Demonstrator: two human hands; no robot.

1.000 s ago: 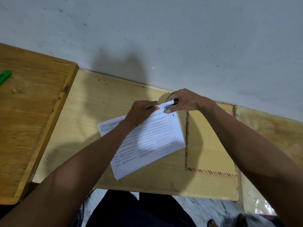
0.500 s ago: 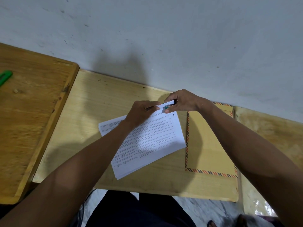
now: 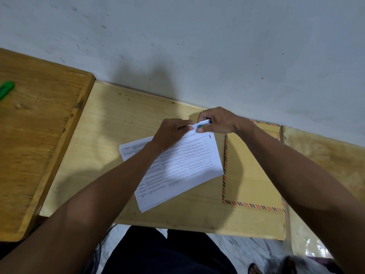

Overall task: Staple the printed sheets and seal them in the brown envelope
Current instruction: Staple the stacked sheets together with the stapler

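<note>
Presently: printed sheets (image 3: 177, 167) on desk (image 3: 110, 123) beside brown envelope (image 3: 250, 175); left hand (image 3: 171, 133) pinches corner, right hand (image 3: 215, 121) grips, seemingly, stapler (image 3: 203, 124). Risk: sheets slipping, staple skewed.

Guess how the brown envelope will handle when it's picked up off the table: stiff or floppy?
Probably floppy: the brown envelope lies dead flat on the table, looking thin and empty. Likely light, so a push should slide it across the smooth wood rather than tip it. Lifted by one edge it may sag. Both the left hand and right hand are busy at the printed sheets.
</note>
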